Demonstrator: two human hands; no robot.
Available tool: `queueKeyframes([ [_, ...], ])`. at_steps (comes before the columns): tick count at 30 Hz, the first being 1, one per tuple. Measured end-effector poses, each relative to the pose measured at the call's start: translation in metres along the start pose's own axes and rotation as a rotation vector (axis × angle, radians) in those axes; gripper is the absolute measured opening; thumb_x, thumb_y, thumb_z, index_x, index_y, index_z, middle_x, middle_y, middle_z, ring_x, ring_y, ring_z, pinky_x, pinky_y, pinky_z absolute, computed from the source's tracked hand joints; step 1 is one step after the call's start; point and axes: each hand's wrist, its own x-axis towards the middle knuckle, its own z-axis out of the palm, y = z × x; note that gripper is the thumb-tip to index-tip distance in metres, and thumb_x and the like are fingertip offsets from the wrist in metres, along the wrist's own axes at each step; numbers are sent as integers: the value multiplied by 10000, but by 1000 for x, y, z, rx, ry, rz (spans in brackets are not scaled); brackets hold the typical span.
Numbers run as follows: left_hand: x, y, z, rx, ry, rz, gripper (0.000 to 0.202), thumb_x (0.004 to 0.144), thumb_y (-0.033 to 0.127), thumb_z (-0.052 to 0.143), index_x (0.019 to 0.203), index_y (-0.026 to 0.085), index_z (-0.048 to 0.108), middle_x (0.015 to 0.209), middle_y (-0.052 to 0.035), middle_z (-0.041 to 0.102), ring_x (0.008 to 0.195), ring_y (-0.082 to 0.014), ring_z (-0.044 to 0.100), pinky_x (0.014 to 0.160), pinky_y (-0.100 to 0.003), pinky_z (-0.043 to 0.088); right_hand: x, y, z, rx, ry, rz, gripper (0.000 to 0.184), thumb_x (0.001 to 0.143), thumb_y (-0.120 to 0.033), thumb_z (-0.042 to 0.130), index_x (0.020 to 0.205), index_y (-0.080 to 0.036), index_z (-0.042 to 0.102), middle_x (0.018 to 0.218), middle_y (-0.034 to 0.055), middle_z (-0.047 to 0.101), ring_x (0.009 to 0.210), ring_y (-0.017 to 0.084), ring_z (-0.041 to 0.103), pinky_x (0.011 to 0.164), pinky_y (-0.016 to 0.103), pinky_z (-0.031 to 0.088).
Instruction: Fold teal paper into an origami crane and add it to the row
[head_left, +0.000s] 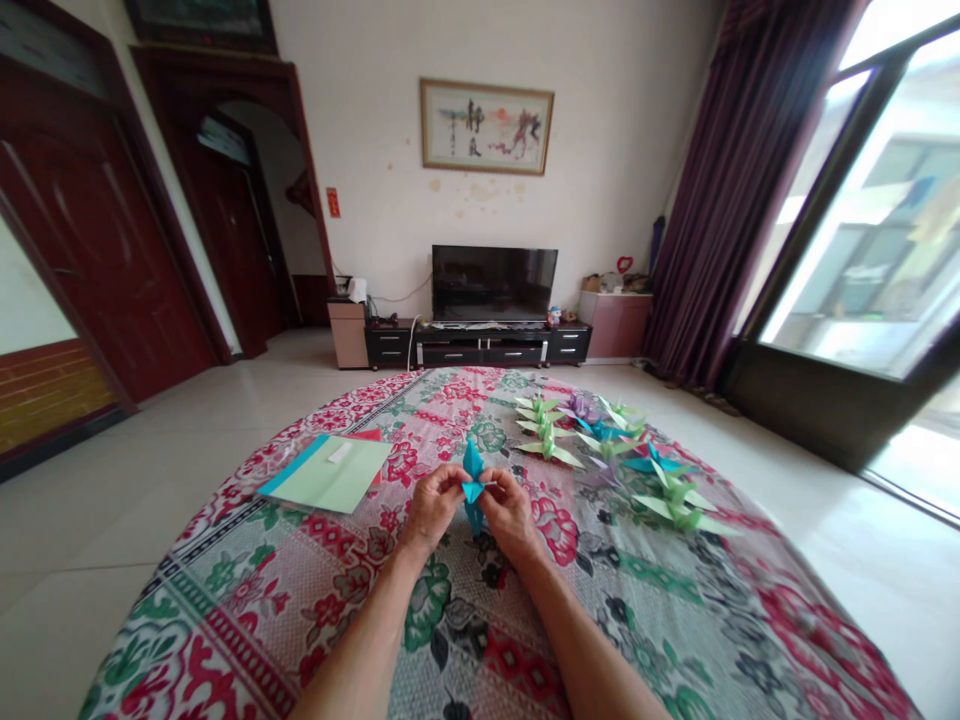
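Between my two hands, above the middle of the table, is a blue paper crane point(473, 488) with pointed parts standing out above and below my fingers. My left hand point(437, 503) pinches its left side between thumb and fingers. On the other side, my right hand point(513, 508) grips it the same way. The fingertips cover parts of the folds. To the right of my hands stand several finished cranes: light green cranes point(550, 445), a purple crane point(583, 406) and a blue crane point(658, 461). Left of my hands lies a stack of paper sheets point(330, 475), pale green on top.
A patterned floral cloth point(480, 640) covers the round table. On the sheets rests a small white piece point(340, 453). Beyond the table are a low TV cabinet point(480, 347) with a television point(495, 283), doors at left, and a purple curtain point(724, 220) beside a glass door.
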Motion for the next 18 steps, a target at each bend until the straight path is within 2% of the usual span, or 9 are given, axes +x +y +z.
queueKeyframes([
  [5, 1, 0, -1, 66, -3, 31, 45, 617, 193, 606, 623, 164, 640, 820, -17, 642, 700, -134, 563, 580, -200, 417, 1, 0, -3, 36, 13, 52, 261, 661, -368, 653, 766, -191, 492, 526, -75, 457, 417, 49, 338, 402, 173, 280],
  [11, -2, 7, 1, -12, -38, -55, 204, 575, 239, 692, 756, 157, 650, 664, 5, 626, 622, -124, 548, 587, -211, 423, 1, -4, -3, 73, 18, 17, 236, 651, -330, 686, 729, -180, 521, 582, -52, 501, 504, 64, 423, 463, 176, 341],
  [15, -2, 5, 0, 35, -24, -25, 137, 588, 229, 695, 688, 154, 640, 626, 20, 597, 576, -99, 509, 561, -197, 397, 0, -7, -2, 94, -7, 56, 293, 649, -358, 697, 817, -186, 530, 597, -51, 534, 501, 71, 448, 468, 185, 362],
  [18, 0, 0, -2, 40, -13, 7, 111, 589, 224, 701, 654, 155, 642, 698, 6, 622, 622, -108, 530, 582, -198, 405, 0, -7, -2, 110, -18, 70, 341, 633, -392, 708, 841, -191, 527, 595, -46, 553, 494, 82, 467, 466, 197, 375],
])
